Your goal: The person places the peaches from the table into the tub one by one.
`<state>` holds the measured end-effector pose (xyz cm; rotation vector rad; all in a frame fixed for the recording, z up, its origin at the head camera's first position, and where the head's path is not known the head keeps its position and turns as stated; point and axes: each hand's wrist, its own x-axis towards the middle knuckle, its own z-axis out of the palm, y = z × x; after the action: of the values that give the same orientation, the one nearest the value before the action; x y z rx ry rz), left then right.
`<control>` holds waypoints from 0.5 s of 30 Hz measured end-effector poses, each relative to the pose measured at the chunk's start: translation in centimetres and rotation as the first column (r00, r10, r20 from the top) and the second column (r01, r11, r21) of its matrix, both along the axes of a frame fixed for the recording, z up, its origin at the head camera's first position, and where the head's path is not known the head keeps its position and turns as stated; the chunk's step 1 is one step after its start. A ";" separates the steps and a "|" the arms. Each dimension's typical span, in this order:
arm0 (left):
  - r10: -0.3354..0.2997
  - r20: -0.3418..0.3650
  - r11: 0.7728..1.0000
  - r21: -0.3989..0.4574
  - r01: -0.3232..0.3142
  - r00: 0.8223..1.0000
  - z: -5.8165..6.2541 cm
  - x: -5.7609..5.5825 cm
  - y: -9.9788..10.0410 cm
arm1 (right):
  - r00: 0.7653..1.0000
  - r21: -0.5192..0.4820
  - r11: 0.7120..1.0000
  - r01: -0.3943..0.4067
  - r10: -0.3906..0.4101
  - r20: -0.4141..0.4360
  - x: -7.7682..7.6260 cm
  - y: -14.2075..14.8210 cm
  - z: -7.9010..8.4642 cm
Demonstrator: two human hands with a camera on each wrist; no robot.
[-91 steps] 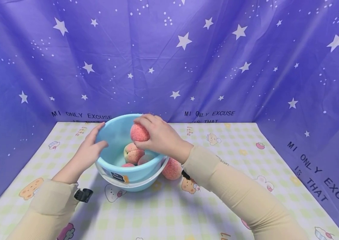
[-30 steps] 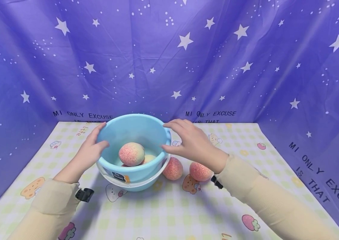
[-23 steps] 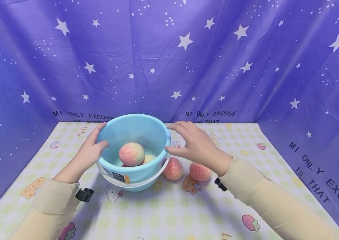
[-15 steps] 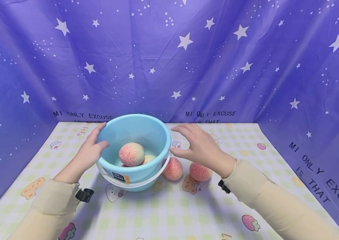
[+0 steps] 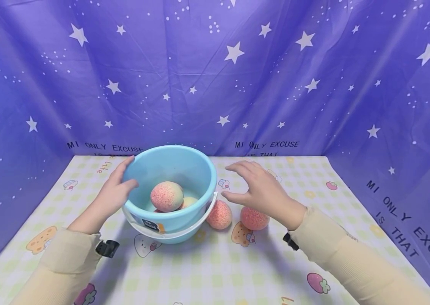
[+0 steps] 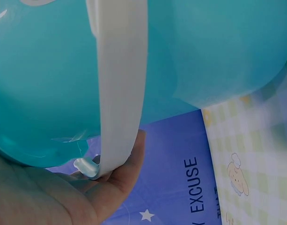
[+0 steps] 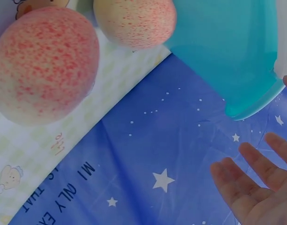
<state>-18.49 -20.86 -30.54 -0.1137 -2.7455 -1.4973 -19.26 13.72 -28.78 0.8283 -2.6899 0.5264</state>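
Observation:
My left hand (image 5: 112,190) grips the left side of a light blue plastic bucket (image 5: 169,163), thumb over the rim and fingers along the outside. In the left wrist view a finger lies behind the end of the white handle (image 6: 121,84). Inside the bucket, a pink-speckled peach (image 5: 167,196) lies on top, with a paler peach (image 5: 189,202) partly hidden beside it. To the right of the bucket my right hand (image 5: 262,190) hovers with fingers spread and nothing in it. Below it on the table are two more peaches, one near the bucket (image 5: 219,215) and one farther right (image 5: 254,219).
A pale checked tablecloth (image 5: 199,271) with cartoon prints covers the table. Behind and at the sides hangs a purple curtain (image 5: 192,63) with white stars. Black wrist straps (image 5: 107,248) sit at both cuffs.
Three seconds ago my right hand held a peach inside the bucket; the hand has since come out empty and drawn back rightward. The peaches visible in the bucket lie differently. My left hand stays put.

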 end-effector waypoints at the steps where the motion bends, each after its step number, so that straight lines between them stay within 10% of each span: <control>1: 0.001 0.000 1.000 0.000 -0.001 1.000 0.0 0.0 0.0 | 1.000 0.001 1.000 0.005 -0.005 0.004 0.0 0.1 -0.1; 15: -0.003 -0.014 1.000 0.006 0.003 1.000 -0.2 -0.1 0.0 | 0.999 -0.003 1.000 0.027 -0.027 0.022 0.2 1.0 -1.6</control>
<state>-18.56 -20.86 -30.72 -0.1275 -2.7309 -1.4989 -19.03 14.74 -30.38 0.7890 -2.7148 0.5372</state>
